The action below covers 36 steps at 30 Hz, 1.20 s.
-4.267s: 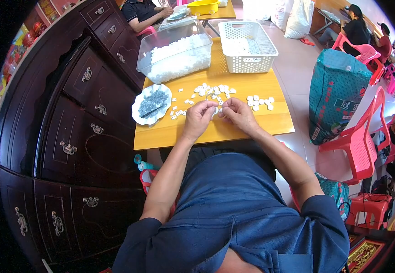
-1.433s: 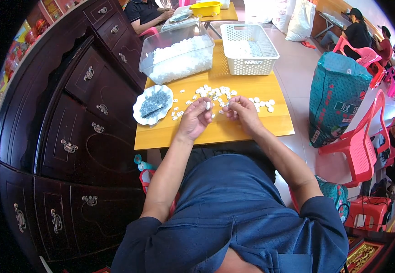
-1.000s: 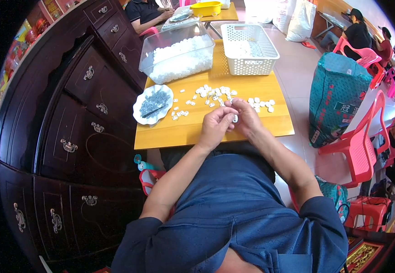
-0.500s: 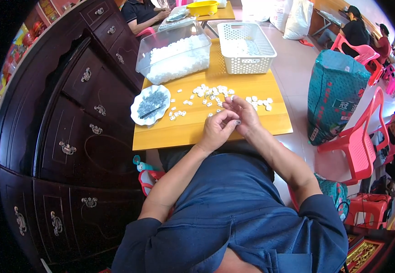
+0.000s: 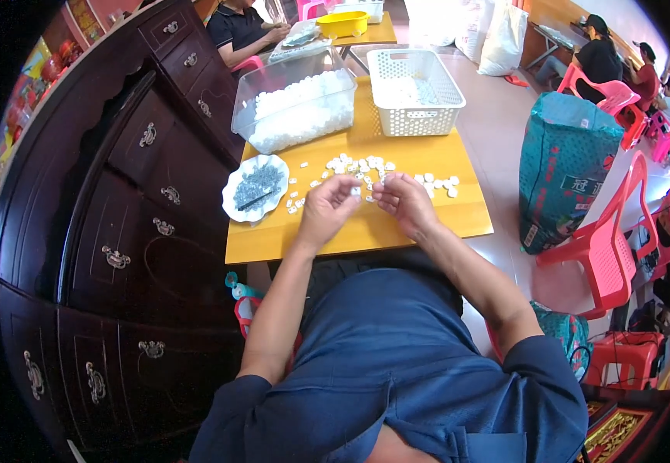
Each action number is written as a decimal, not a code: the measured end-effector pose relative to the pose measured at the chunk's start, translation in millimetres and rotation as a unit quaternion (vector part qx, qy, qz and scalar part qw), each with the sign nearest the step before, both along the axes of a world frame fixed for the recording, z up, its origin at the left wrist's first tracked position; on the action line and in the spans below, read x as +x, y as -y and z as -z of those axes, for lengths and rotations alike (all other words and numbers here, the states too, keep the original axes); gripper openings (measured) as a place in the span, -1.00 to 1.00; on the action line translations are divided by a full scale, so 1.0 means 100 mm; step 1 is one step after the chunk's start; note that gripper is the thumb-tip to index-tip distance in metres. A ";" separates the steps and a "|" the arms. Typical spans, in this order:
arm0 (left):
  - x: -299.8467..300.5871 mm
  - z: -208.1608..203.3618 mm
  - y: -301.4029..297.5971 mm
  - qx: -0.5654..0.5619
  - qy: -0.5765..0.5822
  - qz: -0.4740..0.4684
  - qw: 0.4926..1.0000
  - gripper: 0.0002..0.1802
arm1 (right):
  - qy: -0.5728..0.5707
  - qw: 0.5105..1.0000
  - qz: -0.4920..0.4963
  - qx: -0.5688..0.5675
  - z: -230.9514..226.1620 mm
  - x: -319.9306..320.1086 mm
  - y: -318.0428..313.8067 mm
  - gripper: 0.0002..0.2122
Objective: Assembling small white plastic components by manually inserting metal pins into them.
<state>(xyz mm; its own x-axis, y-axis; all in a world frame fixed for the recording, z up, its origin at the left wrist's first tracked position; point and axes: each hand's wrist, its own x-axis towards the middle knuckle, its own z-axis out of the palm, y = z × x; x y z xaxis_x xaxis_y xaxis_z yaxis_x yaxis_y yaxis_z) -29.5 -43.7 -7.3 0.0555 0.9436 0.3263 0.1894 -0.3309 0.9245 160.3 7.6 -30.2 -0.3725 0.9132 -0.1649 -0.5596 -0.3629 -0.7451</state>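
Above the near part of the yellow wooden table (image 5: 312,235), my left hand (image 5: 326,214) pinches a small white plastic piece (image 5: 356,191) between thumb and forefinger. Just to its right is my right hand (image 5: 404,204), its fingertips closed in a pinch; what they hold, if anything, is too small to make out. The two hands are slightly apart. Several similar white pieces (image 5: 360,163) lie loose beyond them, and more white pieces (image 5: 437,184) sit to the right. At the left, a white scalloped plate (image 5: 232,189) bears small greyish clear parts and a thin dark stick (image 5: 258,200).
A clear bin (image 5: 296,133) heaped with white pieces and a white perforated basket (image 5: 420,122) stand at the table's far side. Dark drawers (image 5: 119,208) rise on the left. A teal sack (image 5: 563,177) and pink chairs (image 5: 601,262) are at right. Other people sit farther off.
My hands have drawn apart, the left one moving left with a white piece in its fingertips. My right hand's fingers have turned inward to a pinch.
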 end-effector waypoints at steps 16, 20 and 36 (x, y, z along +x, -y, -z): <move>-0.10 0.07 -0.04 0.011 -0.011 -0.013 1.000 -0.74 | 0.130 0.972 -0.074 0.183 0.08 -0.06 0.06 -0.90; -0.07 0.03 -0.01 0.003 -0.025 0.005 1.000 -0.74 | 0.136 0.969 -0.077 0.193 0.06 -0.05 0.07 -0.91; -0.08 0.03 -0.02 0.002 -0.036 0.016 0.999 -0.74 | 0.143 0.962 -0.075 0.221 0.10 -0.06 0.04 -0.93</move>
<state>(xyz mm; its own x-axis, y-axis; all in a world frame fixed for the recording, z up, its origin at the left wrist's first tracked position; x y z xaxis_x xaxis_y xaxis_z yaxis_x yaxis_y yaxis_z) -37.1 -41.3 -10.5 0.1088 0.9400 0.3233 0.2447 -0.3406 0.9078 154.7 3.8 -40.4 -0.5027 0.8573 0.1110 -0.2750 -0.0369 -0.9607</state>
